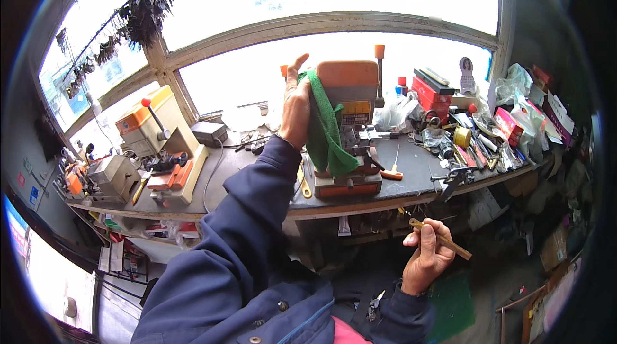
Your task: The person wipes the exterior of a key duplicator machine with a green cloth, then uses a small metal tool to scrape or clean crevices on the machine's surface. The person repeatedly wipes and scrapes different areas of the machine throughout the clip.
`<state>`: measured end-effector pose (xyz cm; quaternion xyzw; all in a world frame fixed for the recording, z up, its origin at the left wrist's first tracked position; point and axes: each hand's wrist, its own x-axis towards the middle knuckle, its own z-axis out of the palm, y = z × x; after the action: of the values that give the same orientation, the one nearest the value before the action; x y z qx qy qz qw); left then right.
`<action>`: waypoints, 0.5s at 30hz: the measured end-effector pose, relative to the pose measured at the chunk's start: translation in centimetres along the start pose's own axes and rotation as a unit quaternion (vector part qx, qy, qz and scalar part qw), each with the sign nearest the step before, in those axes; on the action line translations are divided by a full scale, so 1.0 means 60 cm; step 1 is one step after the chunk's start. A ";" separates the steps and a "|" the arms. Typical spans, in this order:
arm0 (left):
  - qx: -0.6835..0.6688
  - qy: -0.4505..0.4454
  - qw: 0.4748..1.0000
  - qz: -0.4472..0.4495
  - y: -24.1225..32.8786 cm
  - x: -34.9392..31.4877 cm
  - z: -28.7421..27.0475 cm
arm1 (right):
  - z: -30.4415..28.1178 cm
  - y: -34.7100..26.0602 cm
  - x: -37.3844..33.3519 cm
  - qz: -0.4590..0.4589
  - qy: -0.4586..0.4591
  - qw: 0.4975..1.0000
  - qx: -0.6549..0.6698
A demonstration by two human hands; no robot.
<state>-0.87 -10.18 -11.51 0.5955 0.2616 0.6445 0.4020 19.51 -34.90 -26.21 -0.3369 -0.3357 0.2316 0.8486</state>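
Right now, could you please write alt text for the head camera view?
The left hand presses a green cloth against an orange key-cutting machine on a cluttered grey workbench below windows. The right hand holds a thin wooden-handled brush lower down.

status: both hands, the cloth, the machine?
Left hand presses green cloth against orange key-cutting machine. Right hand grips thin wooden-handled tool, low, below grey workbench. Nothing between.

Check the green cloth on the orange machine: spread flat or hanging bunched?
Hanging bunched. The green cloth drapes down the orange machine side in folds, pressed near its top by the left hand.
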 end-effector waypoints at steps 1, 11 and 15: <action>0.018 0.007 1.000 -0.004 -0.001 0.007 -0.001 | -0.001 0.003 0.002 0.001 0.004 1.000 0.013; 0.143 0.010 0.988 0.064 -0.053 0.081 -0.032 | 0.015 0.025 0.000 0.018 -0.014 1.000 -0.021; 0.056 0.101 0.993 0.023 -0.049 0.044 -0.009 | 0.038 0.015 0.013 0.002 -0.049 0.999 -0.001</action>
<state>-0.73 -6.35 -12.52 0.5544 0.3232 0.6948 0.3247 18.24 -32.90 -25.29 -0.3265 -0.3761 0.2494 0.8305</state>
